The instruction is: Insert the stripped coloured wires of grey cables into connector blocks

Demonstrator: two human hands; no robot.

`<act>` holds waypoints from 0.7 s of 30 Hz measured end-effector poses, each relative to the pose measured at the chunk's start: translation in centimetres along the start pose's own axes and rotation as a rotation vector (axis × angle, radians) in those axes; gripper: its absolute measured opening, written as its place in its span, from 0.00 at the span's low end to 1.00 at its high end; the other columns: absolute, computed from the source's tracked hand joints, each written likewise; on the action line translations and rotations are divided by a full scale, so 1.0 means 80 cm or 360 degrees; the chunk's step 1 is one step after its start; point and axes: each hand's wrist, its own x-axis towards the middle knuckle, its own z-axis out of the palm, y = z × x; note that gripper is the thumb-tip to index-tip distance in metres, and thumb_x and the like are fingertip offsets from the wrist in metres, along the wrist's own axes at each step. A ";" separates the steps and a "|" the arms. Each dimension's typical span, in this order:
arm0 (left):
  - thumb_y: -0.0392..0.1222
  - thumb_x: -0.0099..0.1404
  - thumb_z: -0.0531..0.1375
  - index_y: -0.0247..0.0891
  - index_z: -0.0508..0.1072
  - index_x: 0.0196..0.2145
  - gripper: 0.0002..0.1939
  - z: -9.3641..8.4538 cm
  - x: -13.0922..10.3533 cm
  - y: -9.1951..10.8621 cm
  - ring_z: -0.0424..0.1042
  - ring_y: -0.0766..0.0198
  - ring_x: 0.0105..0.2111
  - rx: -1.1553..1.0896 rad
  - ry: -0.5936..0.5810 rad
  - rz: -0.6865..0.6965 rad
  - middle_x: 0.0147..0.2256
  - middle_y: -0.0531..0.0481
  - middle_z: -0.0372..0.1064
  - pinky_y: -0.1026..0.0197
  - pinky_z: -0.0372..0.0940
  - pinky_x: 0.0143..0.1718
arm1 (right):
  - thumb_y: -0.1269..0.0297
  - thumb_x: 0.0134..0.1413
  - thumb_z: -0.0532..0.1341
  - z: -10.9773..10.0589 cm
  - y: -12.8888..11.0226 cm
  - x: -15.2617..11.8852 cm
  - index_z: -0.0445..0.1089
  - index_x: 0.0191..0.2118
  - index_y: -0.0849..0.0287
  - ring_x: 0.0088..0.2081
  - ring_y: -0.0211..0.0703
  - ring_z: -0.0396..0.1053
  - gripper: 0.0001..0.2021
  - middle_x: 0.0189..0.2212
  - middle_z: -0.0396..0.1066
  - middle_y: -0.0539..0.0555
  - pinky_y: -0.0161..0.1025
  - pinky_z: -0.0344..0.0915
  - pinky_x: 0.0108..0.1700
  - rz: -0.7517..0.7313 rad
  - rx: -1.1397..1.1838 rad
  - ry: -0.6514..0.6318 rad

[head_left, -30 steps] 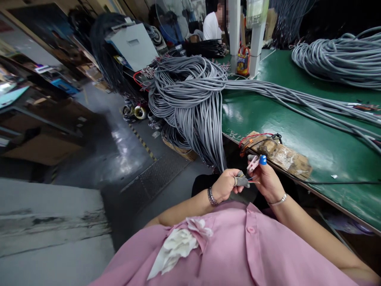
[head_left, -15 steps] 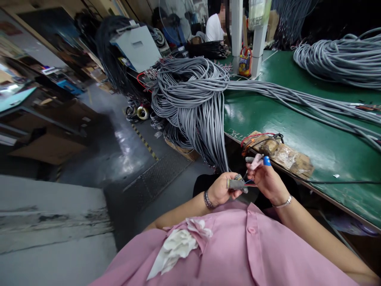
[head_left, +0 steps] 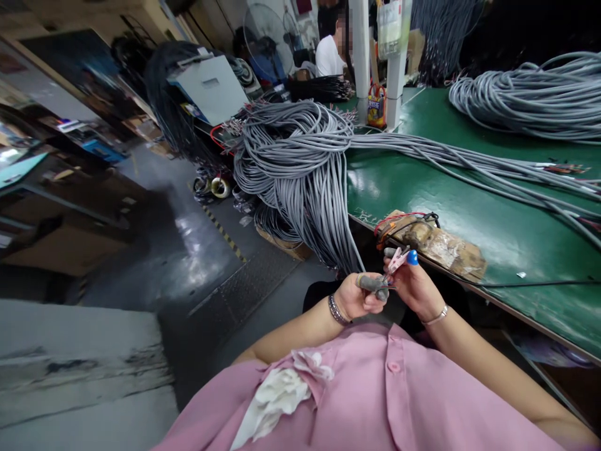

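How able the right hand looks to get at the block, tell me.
Probably yes: the block lies along the table edge, just beyond the right hand, with no obstacle visible between, though that hand holds a pink clip.

Cable bundle lies left of wooden block.

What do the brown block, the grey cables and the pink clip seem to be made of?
The brown block looks like worn wood: rough, patchy, with a shiny wrap, perhaps tape. The grey cables seem sheathed in satin plastic or rubber, with soft highlights on smooth loops. The pink clip is probably plastic, evenly coloured; its finish is unclear.
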 end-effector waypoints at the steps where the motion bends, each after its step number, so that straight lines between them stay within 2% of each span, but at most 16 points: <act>1: 0.38 0.53 0.59 0.31 0.73 0.28 0.07 -0.001 0.002 0.000 0.53 0.71 0.12 -0.0013 0.0002 -0.0029 0.13 0.52 0.55 0.66 0.42 0.16 | 0.46 0.49 0.63 0.001 -0.002 0.001 0.75 0.38 0.56 0.31 0.39 0.68 0.18 0.34 0.75 0.52 0.35 0.66 0.31 0.0050 0.0075 -0.0017; 6: 0.37 0.54 0.57 0.30 0.74 0.34 0.11 -0.004 0.013 0.002 0.51 0.71 0.12 -0.0101 -0.0038 -0.0096 0.12 0.53 0.53 0.66 0.41 0.17 | 0.52 0.46 0.67 0.004 -0.010 0.001 0.75 0.36 0.55 0.31 0.38 0.70 0.13 0.32 0.76 0.50 0.34 0.67 0.31 0.0124 0.0257 -0.0038; 13: 0.37 0.55 0.56 0.30 0.72 0.27 0.07 -0.011 0.022 0.002 0.49 0.71 0.12 -0.0120 -0.0021 -0.0114 0.12 0.54 0.50 0.66 0.41 0.17 | 0.56 0.45 0.68 0.005 -0.009 0.004 0.74 0.39 0.52 0.31 0.41 0.70 0.13 0.32 0.76 0.49 0.38 0.68 0.35 0.0070 0.0281 0.0035; 17: 0.39 0.55 0.58 0.31 0.72 0.27 0.08 -0.017 0.023 0.002 0.49 0.71 0.12 -0.0111 -0.0003 -0.0135 0.13 0.55 0.49 0.65 0.40 0.17 | 0.53 0.45 0.68 0.008 -0.010 0.005 0.74 0.41 0.50 0.32 0.41 0.70 0.15 0.32 0.76 0.49 0.38 0.67 0.35 0.0028 0.0185 0.0060; 21: 0.41 0.54 0.58 0.32 0.73 0.27 0.09 -0.017 0.021 0.003 0.50 0.71 0.12 -0.0104 0.0003 -0.0211 0.12 0.54 0.50 0.66 0.40 0.17 | 0.48 0.45 0.67 0.009 -0.010 0.004 0.74 0.38 0.51 0.32 0.40 0.69 0.16 0.32 0.75 0.50 0.37 0.66 0.34 0.0056 0.0093 0.0029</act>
